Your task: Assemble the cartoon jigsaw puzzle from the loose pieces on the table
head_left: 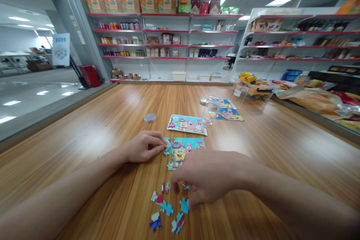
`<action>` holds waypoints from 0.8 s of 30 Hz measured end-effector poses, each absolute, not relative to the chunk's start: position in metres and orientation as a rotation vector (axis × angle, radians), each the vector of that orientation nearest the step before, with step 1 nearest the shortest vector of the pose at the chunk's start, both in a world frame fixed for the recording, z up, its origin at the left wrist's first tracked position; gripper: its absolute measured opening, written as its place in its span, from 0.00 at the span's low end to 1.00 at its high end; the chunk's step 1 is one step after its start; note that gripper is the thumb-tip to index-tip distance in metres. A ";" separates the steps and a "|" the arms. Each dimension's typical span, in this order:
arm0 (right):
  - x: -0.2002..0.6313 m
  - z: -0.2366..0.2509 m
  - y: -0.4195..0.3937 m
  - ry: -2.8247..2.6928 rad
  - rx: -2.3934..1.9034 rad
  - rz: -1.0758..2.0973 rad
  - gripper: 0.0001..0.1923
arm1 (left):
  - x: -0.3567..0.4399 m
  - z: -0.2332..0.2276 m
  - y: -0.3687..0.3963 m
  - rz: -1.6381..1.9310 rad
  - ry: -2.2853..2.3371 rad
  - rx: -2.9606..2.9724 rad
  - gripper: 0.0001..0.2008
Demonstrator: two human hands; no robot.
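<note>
A partly joined cartoon jigsaw puzzle (180, 151) lies on the wooden table, with a gap along its left side. My left hand (146, 146) rests at that side, fingers drawn together, the tips on a light-blue puzzle piece (168, 149). Over the near right of the puzzle is my right hand (210, 174), hiding part of it. Its fingers point down and apart above the loose pieces, the thumb close to a plain blue piece (184, 205). Several other loose pieces (167, 207) are scattered nearer to me. Just beyond the puzzle lies the picture card (187, 125).
A round metal lid (150, 117) sits left of the card. To the right, a clear plastic jar (214, 105) stands on another cartoon picture sheet (229, 114). Farther back is a clear bin with yellow toy trucks (255, 88). Stocked shelves (168, 45) stand behind the table (107, 127).
</note>
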State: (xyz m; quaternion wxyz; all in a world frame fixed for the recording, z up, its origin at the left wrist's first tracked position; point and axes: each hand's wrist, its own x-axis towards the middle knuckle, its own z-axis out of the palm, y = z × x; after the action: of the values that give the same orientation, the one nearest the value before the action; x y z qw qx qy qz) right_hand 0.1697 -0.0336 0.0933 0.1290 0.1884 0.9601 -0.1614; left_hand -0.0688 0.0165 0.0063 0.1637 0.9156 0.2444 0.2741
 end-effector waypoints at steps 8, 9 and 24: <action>0.160 0.083 -0.045 2.733 0.467 -0.332 0.09 | -0.069 0.007 0.016 0.781 0.698 2.599 0.10; 0.160 0.083 -0.046 2.732 0.480 -0.305 0.09 | -0.069 0.007 0.015 0.778 0.697 2.598 0.10; 0.170 0.019 0.039 2.938 1.368 -1.879 0.11 | -0.062 0.009 0.010 0.707 0.682 2.647 0.11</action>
State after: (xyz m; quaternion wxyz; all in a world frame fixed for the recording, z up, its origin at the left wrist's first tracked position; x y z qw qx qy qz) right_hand 0.1704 0.0385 0.0193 -0.2977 0.3487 0.7487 -0.4787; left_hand -0.0618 0.0104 0.0091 0.1585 0.9256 0.2386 0.2474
